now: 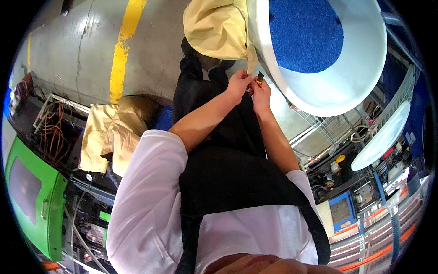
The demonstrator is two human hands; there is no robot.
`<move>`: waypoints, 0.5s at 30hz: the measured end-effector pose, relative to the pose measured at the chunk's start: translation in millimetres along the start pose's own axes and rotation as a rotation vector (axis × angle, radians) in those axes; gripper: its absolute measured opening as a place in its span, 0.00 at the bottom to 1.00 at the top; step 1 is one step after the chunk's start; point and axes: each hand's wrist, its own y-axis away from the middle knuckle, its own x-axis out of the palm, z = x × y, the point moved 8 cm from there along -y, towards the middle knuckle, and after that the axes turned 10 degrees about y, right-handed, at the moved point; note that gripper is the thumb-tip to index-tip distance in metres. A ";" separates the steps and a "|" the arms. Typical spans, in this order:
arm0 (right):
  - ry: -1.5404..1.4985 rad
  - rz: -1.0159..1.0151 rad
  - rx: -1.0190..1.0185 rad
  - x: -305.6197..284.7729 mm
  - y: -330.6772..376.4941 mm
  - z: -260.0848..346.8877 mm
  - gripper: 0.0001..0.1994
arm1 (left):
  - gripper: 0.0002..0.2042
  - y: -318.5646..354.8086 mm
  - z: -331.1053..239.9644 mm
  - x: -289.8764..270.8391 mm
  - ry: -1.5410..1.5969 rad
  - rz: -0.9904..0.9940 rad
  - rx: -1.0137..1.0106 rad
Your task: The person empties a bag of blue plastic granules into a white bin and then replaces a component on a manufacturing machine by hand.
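1. Small dark part with an orange tip (260, 78), upper centre of frame, just below the rim of a white round tray (365, 68) with a blue mat (305, 34).
2. Right hand (261, 95): fingers pinched on the part from below.
3. Left hand (239, 84): fingers together at the part's left edge, touching the right hand.
4. Yellow cloth (216, 27) just above; black apron (228, 169) beneath the forearms.

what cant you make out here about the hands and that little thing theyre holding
Head view:
- Small dark piece: too small to tell what it is; fingers cover its lower end.
- Left hand and right hand: fingertips overlap, so which hand grips the piece is unclear.
- White round bin: cut off by the top edge.
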 end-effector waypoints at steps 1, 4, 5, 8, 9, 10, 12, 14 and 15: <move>0.029 0.014 -0.011 -1.6 -1.1 1.3 0.05 | 0.06 -3.3 -1.0 -0.9 -0.029 -0.004 -0.021; 0.610 0.015 -0.171 -9.9 2.9 21.4 0.08 | 0.05 -14.6 -0.7 -12.7 -0.173 -0.057 0.039; 0.761 -0.032 -0.252 -14.6 7.8 33.6 0.09 | 0.05 -16.9 -1.2 -16.9 -0.224 -0.085 0.083; 1.290 -0.102 -0.467 -14.7 31.1 76.0 0.10 | 0.05 -5.3 -7.2 -17.3 -0.191 -0.108 0.056; 1.409 -0.054 -0.521 -8.8 32.4 80.7 0.10 | 0.04 -4.0 -4.2 -16.2 -0.115 -0.104 0.046; 1.527 -0.003 -0.575 -2.9 33.3 83.0 0.09 | 0.04 -3.4 -0.5 -14.3 -0.039 -0.099 0.037; 1.679 0.022 -0.763 6.7 30.8 85.0 0.08 | 0.04 -2.3 1.9 -9.8 0.034 -0.105 0.016; 1.722 0.024 -0.817 9.5 25.1 85.4 0.08 | 0.04 -0.3 4.5 -9.3 0.029 -0.135 -0.009; 1.742 0.027 -0.843 11.4 23.7 86.6 0.08 | 0.04 -0.7 6.0 -7.9 0.030 -0.131 -0.020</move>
